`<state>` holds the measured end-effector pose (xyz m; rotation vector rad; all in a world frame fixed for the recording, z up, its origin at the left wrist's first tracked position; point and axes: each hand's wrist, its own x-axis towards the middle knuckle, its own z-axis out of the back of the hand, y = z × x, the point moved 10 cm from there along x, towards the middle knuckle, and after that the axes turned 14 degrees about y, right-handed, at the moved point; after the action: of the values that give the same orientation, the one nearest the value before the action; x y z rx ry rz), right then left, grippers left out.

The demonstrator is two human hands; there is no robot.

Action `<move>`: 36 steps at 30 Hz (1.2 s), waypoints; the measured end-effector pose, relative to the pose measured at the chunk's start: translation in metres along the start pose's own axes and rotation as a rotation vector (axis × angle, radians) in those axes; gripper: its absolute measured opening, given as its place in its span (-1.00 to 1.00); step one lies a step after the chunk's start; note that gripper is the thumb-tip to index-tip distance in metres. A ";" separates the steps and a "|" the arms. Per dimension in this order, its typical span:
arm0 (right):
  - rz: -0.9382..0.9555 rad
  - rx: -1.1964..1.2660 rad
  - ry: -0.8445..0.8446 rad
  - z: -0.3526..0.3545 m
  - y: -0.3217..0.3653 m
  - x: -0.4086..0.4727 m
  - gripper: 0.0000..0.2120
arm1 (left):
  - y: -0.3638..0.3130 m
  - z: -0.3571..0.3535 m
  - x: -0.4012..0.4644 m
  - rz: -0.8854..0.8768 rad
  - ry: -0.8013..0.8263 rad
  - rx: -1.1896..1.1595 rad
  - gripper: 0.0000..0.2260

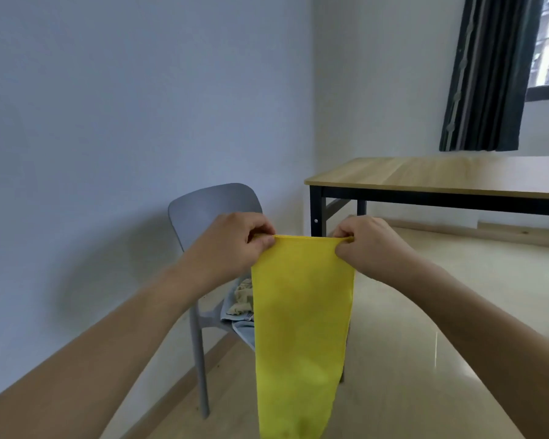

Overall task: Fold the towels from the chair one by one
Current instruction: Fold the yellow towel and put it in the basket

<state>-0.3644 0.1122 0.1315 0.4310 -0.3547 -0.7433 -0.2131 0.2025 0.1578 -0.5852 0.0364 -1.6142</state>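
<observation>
Left hand (235, 240) & right hand (366, 242) each pinch top corners of yellow towel (301, 327), hanging before chair (210, 210).

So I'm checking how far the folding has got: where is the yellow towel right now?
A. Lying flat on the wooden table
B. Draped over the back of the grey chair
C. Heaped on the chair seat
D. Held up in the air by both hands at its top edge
D: the left hand and right hand each pinch a top corner of the yellow towel, which hangs freely in front of the chair.
</observation>
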 end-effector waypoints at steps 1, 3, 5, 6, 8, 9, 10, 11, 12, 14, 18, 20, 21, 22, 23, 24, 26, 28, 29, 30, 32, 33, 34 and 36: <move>-0.029 0.041 0.003 0.000 -0.004 0.012 -0.84 | 0.006 0.000 0.010 0.009 0.011 0.038 -0.92; -0.089 0.250 0.009 -0.002 -0.015 0.038 -0.87 | 0.025 0.004 0.031 0.045 0.014 0.054 -0.88; -0.138 0.581 0.034 -0.008 -0.026 0.066 -0.87 | 0.050 0.011 0.054 0.094 -0.006 0.041 -0.87; -0.155 0.703 0.037 -0.010 -0.029 0.079 -0.86 | 0.060 0.014 0.066 0.120 -0.016 0.041 -0.86; -0.178 0.777 0.008 -0.002 -0.032 0.106 -0.88 | 0.076 0.027 0.086 0.160 -0.051 0.049 -0.86; -0.178 0.756 -0.019 0.006 -0.029 0.117 -0.92 | 0.081 0.036 0.095 0.174 -0.082 0.052 -0.86; -0.157 0.735 -0.054 0.017 -0.024 0.127 -0.94 | 0.084 0.048 0.103 0.181 -0.126 0.049 -0.85; -0.113 0.726 -0.093 0.030 -0.016 0.136 -0.94 | 0.084 0.062 0.108 0.181 -0.181 0.038 -0.84; -0.056 0.728 -0.131 0.044 -0.005 0.142 -0.92 | 0.083 0.077 0.111 0.175 -0.243 0.018 -0.84; 0.051 0.696 -0.223 0.071 0.017 0.149 -0.92 | 0.075 0.106 0.112 0.141 -0.356 -0.024 -0.85; 0.182 0.638 -0.335 0.091 0.045 0.138 -0.80 | 0.058 0.136 0.098 0.060 -0.460 -0.106 -0.89; 0.209 0.621 -0.317 0.078 0.042 0.124 -0.78 | 0.053 0.127 0.086 0.035 -0.447 -0.180 -0.89; 0.214 0.621 -0.296 0.066 0.035 0.116 -0.79 | 0.054 0.114 0.080 0.036 -0.414 -0.214 -0.88; 0.214 0.629 -0.271 0.052 0.024 0.108 -0.80 | 0.058 0.095 0.074 0.043 -0.356 -0.253 -0.88; 0.201 0.628 -0.242 0.034 0.011 0.099 -0.81 | 0.065 0.069 0.067 0.059 -0.268 -0.304 -0.88; 0.170 0.614 -0.203 0.012 -0.004 0.090 -0.80 | 0.074 0.038 0.060 0.078 -0.157 -0.368 -0.88; 0.049 0.589 -0.020 -0.043 -0.043 0.076 -0.82 | 0.093 -0.031 0.041 0.126 0.097 -0.494 -0.86; -0.123 0.595 0.290 -0.111 -0.085 0.059 -0.87 | 0.111 -0.101 0.016 0.201 0.349 -0.569 -0.89; -0.210 0.585 0.435 -0.141 -0.104 0.048 -0.86 | 0.119 -0.133 0.003 0.246 0.464 -0.579 -0.92; -0.287 0.549 0.554 -0.166 -0.121 0.038 -0.85 | 0.127 -0.164 -0.010 0.288 0.573 -0.581 -0.95; -0.385 0.456 0.719 -0.198 -0.141 0.024 -0.87 | 0.141 -0.217 -0.028 0.347 0.762 -0.615 -0.97; -0.408 0.424 0.765 -0.206 -0.147 0.023 -0.88 | 0.147 -0.235 -0.033 0.371 0.827 -0.627 -0.97; -0.420 0.407 0.790 -0.210 -0.151 0.026 -0.89 | 0.154 -0.246 -0.032 0.387 0.858 -0.618 -0.96; -0.423 0.396 0.771 -0.208 -0.155 0.043 -0.89 | 0.170 -0.251 -0.013 0.390 0.814 -0.554 -0.95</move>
<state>-0.3287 0.0317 -0.1166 1.1437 0.3371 -0.8536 -0.1534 0.1110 -0.1249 -0.2667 1.1566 -1.3522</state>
